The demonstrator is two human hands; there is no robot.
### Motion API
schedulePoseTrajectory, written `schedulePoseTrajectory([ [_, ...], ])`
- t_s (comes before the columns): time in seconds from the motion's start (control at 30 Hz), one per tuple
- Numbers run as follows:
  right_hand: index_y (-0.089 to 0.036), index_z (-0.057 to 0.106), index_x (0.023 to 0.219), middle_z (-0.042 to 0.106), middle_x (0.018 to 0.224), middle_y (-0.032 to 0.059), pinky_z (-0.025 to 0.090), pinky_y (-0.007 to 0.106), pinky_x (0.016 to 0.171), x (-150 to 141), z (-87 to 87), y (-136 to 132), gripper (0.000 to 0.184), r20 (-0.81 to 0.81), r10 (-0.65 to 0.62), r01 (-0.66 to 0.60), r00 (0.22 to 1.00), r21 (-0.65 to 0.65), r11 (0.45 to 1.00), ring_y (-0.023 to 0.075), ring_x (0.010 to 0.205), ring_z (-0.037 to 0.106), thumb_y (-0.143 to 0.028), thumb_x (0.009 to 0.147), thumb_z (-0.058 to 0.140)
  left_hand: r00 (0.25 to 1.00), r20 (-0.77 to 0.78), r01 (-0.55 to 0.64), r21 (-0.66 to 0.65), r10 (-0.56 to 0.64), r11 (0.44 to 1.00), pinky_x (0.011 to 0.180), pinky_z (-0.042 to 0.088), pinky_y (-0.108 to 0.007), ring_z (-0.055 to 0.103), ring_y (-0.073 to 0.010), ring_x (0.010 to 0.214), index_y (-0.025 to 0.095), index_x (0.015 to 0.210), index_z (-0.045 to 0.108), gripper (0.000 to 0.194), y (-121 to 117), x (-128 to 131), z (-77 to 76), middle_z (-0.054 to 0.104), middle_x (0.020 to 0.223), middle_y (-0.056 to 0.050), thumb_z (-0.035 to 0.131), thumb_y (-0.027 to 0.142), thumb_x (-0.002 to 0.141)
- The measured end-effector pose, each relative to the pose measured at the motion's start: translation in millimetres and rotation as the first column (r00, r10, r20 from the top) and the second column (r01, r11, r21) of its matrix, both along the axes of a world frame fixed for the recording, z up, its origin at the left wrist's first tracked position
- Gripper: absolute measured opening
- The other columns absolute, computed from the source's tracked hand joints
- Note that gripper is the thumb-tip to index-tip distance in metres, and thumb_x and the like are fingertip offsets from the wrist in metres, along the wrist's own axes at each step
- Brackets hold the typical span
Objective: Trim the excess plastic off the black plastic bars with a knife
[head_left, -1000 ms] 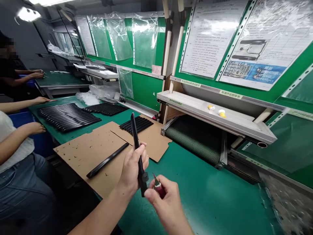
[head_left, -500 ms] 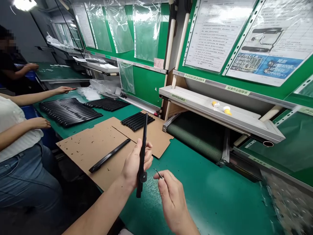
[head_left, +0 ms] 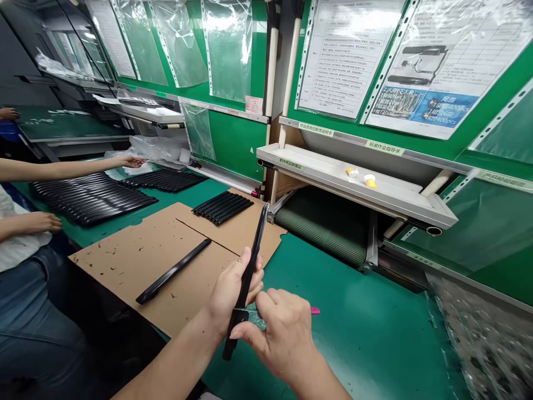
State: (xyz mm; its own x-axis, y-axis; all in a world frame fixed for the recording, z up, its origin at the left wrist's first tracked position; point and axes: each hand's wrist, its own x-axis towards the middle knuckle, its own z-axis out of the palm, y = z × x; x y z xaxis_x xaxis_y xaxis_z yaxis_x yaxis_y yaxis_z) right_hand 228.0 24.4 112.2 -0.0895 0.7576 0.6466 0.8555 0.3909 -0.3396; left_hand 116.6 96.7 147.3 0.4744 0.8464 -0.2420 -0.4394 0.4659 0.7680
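Item 1: black strip [head_left: 255,250], qty 1. Loc.: held up over green bench [head_left: 353,328], steeply tilted, upper end leaning R. Small tab nr lower end.

Handling (est.): prob. light & stiff, hard plastic by look. Glossy, so likely a bit slippery, esp. in one-handed hold. Tab & slim ends prob. weakest; no bending there. Best hold: round mid-length, thumb along one face, fingertips behind, well clear of tool tip.

L hand [head_left: 227,294]: fingers closed round strip nr middle, thumb up along it, no gap visible.

R hand [head_left: 287,328]: fingers curled tight round slim tool [head_left: 315,310], pink end poking out behind. Thumb stretched to strip's lower part; contact uncertain. Thin tip, apparently a blade, by tab; touching or not, too small to tell.

Adj. stock: second black strip [head_left: 172,272], qty 1, lying on cardboard [head_left: 125,239] amid dark scraps; short row of strips [head_left: 222,206], side by side past dark seam, same surface; large row of strips [head_left: 91,197] on bench, far L.

Misc.: conveyor belt [head_left: 325,222] under white shelf [head_left: 308,161]; co-worker's hand [head_left: 133,161], outstretched far L, grip unclear.
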Motion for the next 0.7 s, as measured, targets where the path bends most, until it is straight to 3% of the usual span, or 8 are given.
schedulePoseTrajectory([
  [0.13, -0.02, 0.046, 0.067, 0.047, 0.057, -0.0034, 0.019, 0.029, 0.052, -4, 2.1, -5, 0.058, -0.219, 0.05, -0.055, 0.974, -0.016, 0.998, 0.0114, 0.051, 0.039, -0.069, 0.097, 0.034, 1.0, 0.005, 0.005, -0.02, -0.005, 1.0, 0.034, 0.017, -0.018, 0.018, -0.0056, 0.036, 0.017, 0.075, 0.054, 0.047, 2, 5, 2.7, 0.026, 0.045, 0.008, 0.044, 0.058, 0.095],
  [0.23, -0.021, 0.054, 0.081, 0.061, 0.072, -0.0026, 0.03, 0.025, 0.058, -3, 7.2, -5, 0.031, -0.41, 0.139, -0.194, 0.901, -0.096, 0.976, 0.0112, 0.061, 0.052, -0.045, 0.1, 0.048, 1.0, 0.021, 0.014, -0.043, -0.013, 0.999, 0.035, 0.018, -0.018, 0.017, -0.0057, 0.037, 0.018, 0.076, 0.054, 0.047, 4, 8, 3.0, 0.026, 0.045, 0.008, 0.045, 0.06, 0.093],
  [0.3, -0.021, 0.055, 0.083, 0.063, 0.077, -0.0014, 0.033, 0.026, 0.063, 1, 6.2, -2, 0.019, -0.417, 0.142, -0.21, 0.898, -0.123, 0.97, 0.0124, 0.067, 0.056, -0.03, 0.098, 0.047, 0.999, 0.034, 0.017, -0.059, -0.015, 0.998, 0.035, 0.016, -0.018, 0.017, -0.0056, 0.037, 0.018, 0.076, 0.053, 0.047, 5, 8, 2.4, 0.026, 0.046, 0.008, 0.046, 0.061, 0.093],
  [0.33, -0.021, 0.055, 0.08, 0.062, 0.075, -0.0007, 0.033, 0.027, 0.062, 4, 4.3, 0, 0.02, -0.405, 0.09, -0.155, 0.91, -0.131, 0.979, 0.013, 0.066, 0.055, -0.027, 0.097, 0.046, 0.999, 0.036, 0.013, -0.059, -0.011, 0.998, 0.035, 0.016, -0.018, 0.017, -0.0055, 0.037, 0.018, 0.076, 0.053, 0.047, 5, 8, 2.0, 0.026, 0.046, 0.008, 0.046, 0.061, 0.093],
  [0.4, -0.02, 0.056, 0.08, 0.059, 0.072, 0.0003, 0.032, 0.028, 0.06, 12, -0.2, 3, 0.024, -0.395, -0.066, -0.007, 0.916, -0.181, 0.983, 0.0141, 0.063, 0.052, -0.03, 0.098, 0.044, 1.0, 0.025, 0.001, -0.043, 0.0, 0.999, 0.035, 0.016, -0.018, 0.017, -0.0052, 0.036, 0.018, 0.078, 0.054, 0.046, 6, 7, 1.3, 0.026, 0.047, 0.009, 0.047, 0.061, 0.092],
  [0.47, -0.02, 0.062, 0.094, 0.059, 0.077, 0.0018, 0.036, 0.028, 0.06, 19, -3.2, 2, 0.025, -0.418, -0.145, 0.032, 0.897, -0.266, 0.964, 0.0157, 0.067, 0.055, -0.036, 0.1, 0.043, 1.0, 0.011, -0.011, -0.023, 0.011, 1.0, 0.036, 0.016, -0.018, 0.017, -0.0048, 0.036, 0.018, 0.079, 0.054, 0.046, 7, 7, 0.6, 0.026, 0.047, 0.009, 0.048, 0.061, 0.092],
  [0.57, -0.026, 0.061, 0.119, 0.061, 0.09, 0.0037, 0.042, 0.028, 0.064, 20, -4.5, -5, 0.028, -0.492, -0.064, -0.101, 0.868, -0.302, 0.948, 0.0173, 0.078, 0.059, -0.037, 0.103, 0.04, 0.999, -0.019, -0.037, -0.014, 0.037, 0.999, 0.036, 0.016, -0.018, 0.016, -0.0047, 0.037, 0.017, 0.079, 0.054, 0.046, 9, 8, -0.1, 0.026, 0.048, 0.009, 0.048, 0.061, 0.092],
  [0.7, -0.027, 0.068, 0.11, 0.063, 0.087, 0.0036, 0.045, 0.028, 0.065, 11, -10.7, -14, 0.018, -0.608, -0.001, -0.101, 0.794, -0.133, 0.986, 0.0173, 0.077, 0.059, -0.032, 0.099, 0.055, 0.995, -0.054, -0.082, 0.01, 0.082, 0.997, 0.037, 0.015, -0.018, 0.015, -0.0051, 0.04, 0.017, 0.079, 0.054, 0.044, 8, 11, 0.3, 0.024, 0.05, 0.009, 0.051, 0.059, 0.091],
])
